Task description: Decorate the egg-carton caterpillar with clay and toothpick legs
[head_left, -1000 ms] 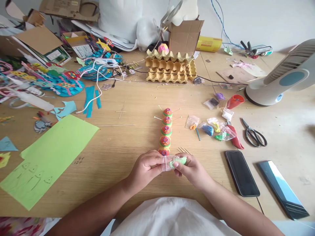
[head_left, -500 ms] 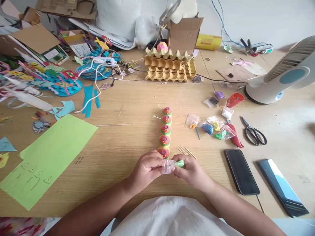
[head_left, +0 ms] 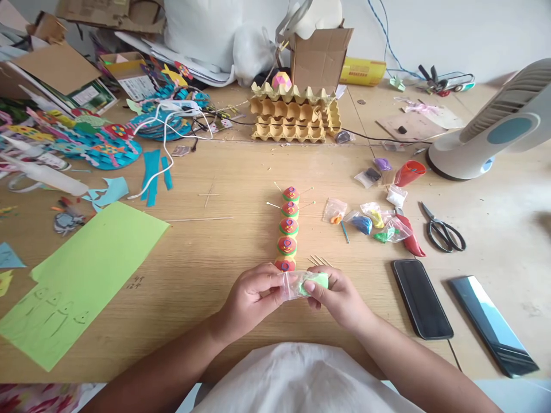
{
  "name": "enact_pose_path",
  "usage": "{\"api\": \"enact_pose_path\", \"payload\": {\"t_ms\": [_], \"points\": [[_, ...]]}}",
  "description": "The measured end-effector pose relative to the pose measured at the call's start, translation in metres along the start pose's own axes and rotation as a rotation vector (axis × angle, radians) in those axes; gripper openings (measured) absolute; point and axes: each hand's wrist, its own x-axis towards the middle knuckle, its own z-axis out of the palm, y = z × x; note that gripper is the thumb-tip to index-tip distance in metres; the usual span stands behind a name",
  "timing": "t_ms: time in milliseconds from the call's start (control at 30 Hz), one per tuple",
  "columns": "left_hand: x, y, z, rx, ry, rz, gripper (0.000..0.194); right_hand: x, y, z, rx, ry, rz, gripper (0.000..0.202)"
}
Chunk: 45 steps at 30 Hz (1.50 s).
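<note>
Between my two hands is a small clear plastic bag (head_left: pixel 291 286) with a light green lump (head_left: pixel 319 280), apparently clay, at its right end. My left hand (head_left: pixel 253 291) pinches the bag's left end. On the other end, my right hand (head_left: pixel 340 295) is closed with its thumb over the green lump. Just beyond my hands stands a row of several red-topped domes (head_left: pixel 287 228) with green rims and small faces. The two farthest carry thin pins at their sides; the nearest is partly hidden by my hands. Several toothpicks (head_left: pixel 319 261) lie beyond my right hand.
Bags of coloured clay (head_left: pixel 361 223), scissors (head_left: pixel 445 229), a phone (head_left: pixel 422 298) and a dark glossy strip (head_left: pixel 493 326) lie to the right. A fan (head_left: pixel 495 126) stands behind them. Egg trays (head_left: pixel 293 132) are at the back, green paper (head_left: pixel 86 275) at the left.
The green lump in the bag shows larger and broader now, and the bag looks more stretched out. My right hand has shifted slightly right.
</note>
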Motion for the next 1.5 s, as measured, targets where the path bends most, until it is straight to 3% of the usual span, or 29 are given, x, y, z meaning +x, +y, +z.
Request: {"api": "enact_pose_path", "payload": {"t_ms": [300,467,667,967,1233,1400,1500], "points": [[0.004,-0.001,0.000,0.051,-0.015,0.011,0.025,-0.001,-0.008,0.005,-0.219,-0.047,-0.133,0.041],[0.006,0.003,0.003,0.121,0.002,0.109,0.023,-0.002,-0.009,0.006,-0.305,-0.011,-0.184,0.039],[0.006,0.007,-0.001,0.228,-0.019,0.201,0.020,-0.003,-0.012,0.005,-0.211,-0.085,-0.114,0.038],[0.005,0.006,-0.001,0.221,-0.025,0.239,0.010,-0.002,-0.011,0.002,-0.143,-0.183,-0.021,0.038],[0.005,0.005,0.001,0.155,-0.038,0.188,0.030,-0.002,-0.009,0.003,-0.007,-0.113,0.117,0.043],[0.004,0.004,-0.002,0.076,-0.117,0.161,0.028,-0.003,-0.008,0.003,0.007,-0.127,0.122,0.044],[0.003,0.004,-0.002,0.042,-0.145,0.125,0.036,-0.003,-0.008,0.004,0.020,-0.091,0.106,0.044]]}}
